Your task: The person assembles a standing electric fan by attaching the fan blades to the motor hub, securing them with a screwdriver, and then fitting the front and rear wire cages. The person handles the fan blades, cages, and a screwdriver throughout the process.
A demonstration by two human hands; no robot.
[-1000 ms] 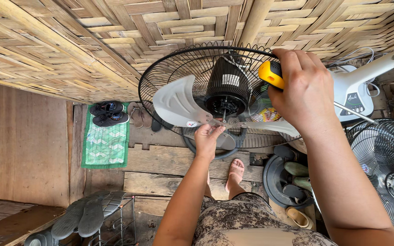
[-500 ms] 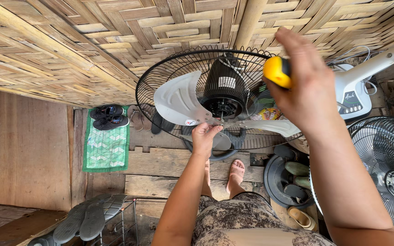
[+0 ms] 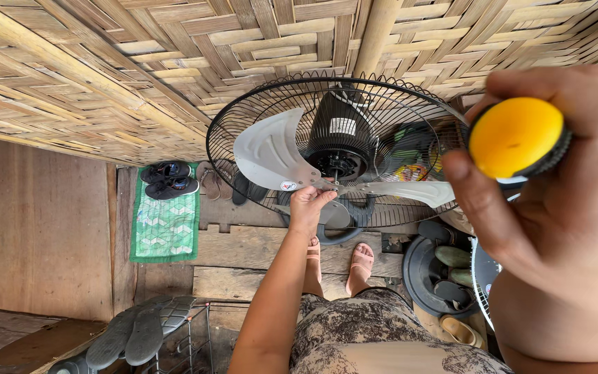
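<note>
A fan with a black wire rear guard (image 3: pixel 243 118) and grey blades (image 3: pixel 271 156) stands against a woven bamboo wall, its black motor hub (image 3: pixel 340 149) in the middle. My left hand (image 3: pixel 308 208) reaches up and holds the blade assembly just below the hub. My right hand (image 3: pixel 555 215) is raised close to the camera at the right, fingers wrapped around a screwdriver whose yellow handle end with a black ring (image 3: pixel 517 136) faces me. The shaft of the screwdriver is hidden behind my hand.
Below are my two bare feet (image 3: pixel 344 262) on wooden planks. A green mat (image 3: pixel 166 221) with dark shoes (image 3: pixel 167 180) lies at the left, grey sandals (image 3: pixel 143 331) on a wire rack lower left, and a black fan base (image 3: pixel 427 273) holding slippers at the right.
My right hand with the screwdriver has pulled away from the fan hub toward the camera and to the right. My left hand stays at the blades.
</note>
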